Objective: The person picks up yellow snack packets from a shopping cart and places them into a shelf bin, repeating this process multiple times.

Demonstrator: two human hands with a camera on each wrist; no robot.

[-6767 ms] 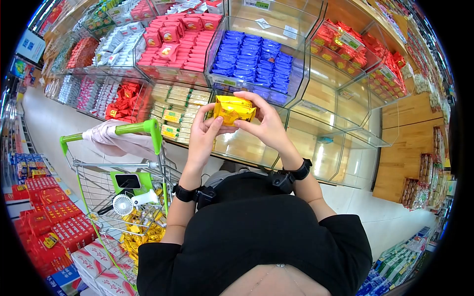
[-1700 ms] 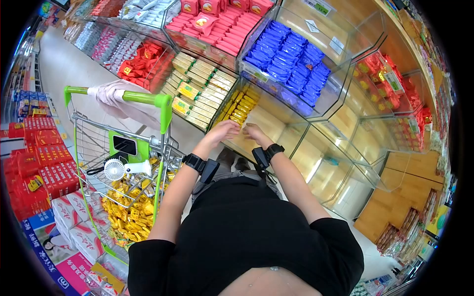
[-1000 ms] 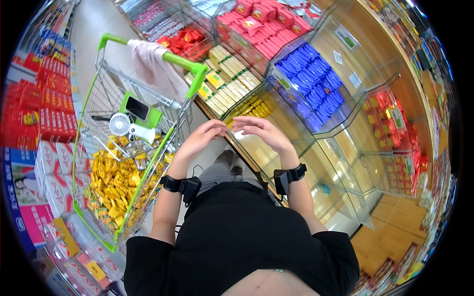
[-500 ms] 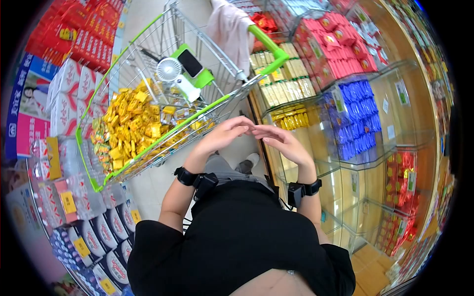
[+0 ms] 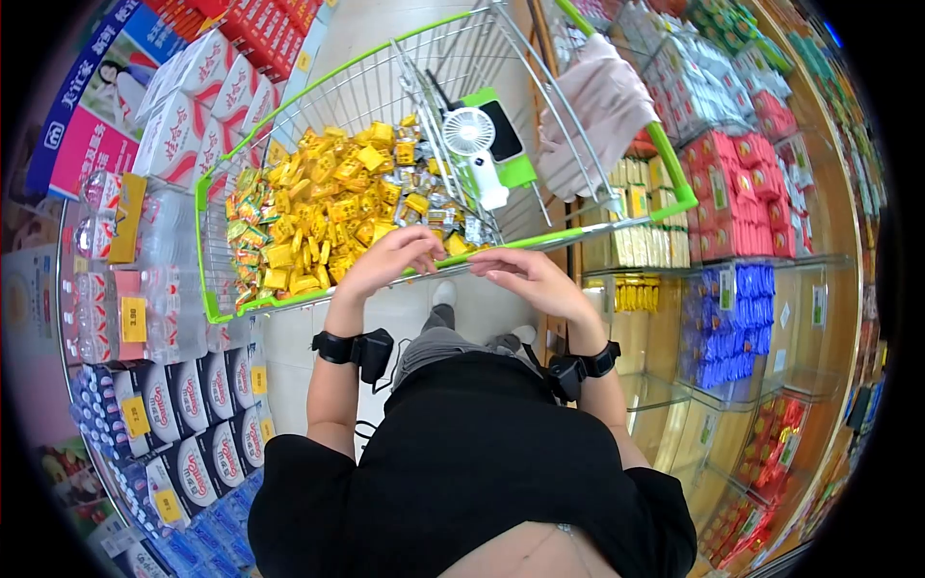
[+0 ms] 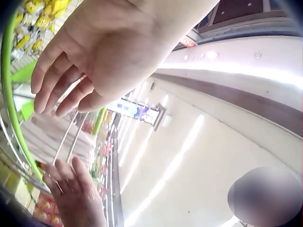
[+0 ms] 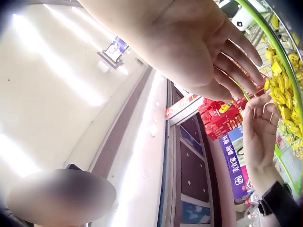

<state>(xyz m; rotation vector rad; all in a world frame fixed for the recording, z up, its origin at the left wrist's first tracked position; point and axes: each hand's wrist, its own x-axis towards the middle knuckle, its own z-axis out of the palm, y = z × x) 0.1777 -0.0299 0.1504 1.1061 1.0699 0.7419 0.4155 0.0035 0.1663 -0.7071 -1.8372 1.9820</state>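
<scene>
Ceiling (image 6: 213,156) shows only in wrist views; left hand (image 5: 387,263) and right hand (image 5: 538,279) loosely spread.

In the head view, the left forearm (image 5: 332,397) and right forearm (image 5: 601,393) rose from below toward the frame's centre. The left hand (image 5: 391,264) and right hand (image 5: 536,277) hovered near each other, slightly apart, fingers loosely bent and pointing inward.

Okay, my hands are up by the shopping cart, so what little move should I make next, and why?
I'd probably lower your left hand and right hand onto the cart's green side rail. Both look open and empty, the rail appears close to your fingertips, and a grip there would likely help steady the cart with its heap of yellow packets.
</scene>
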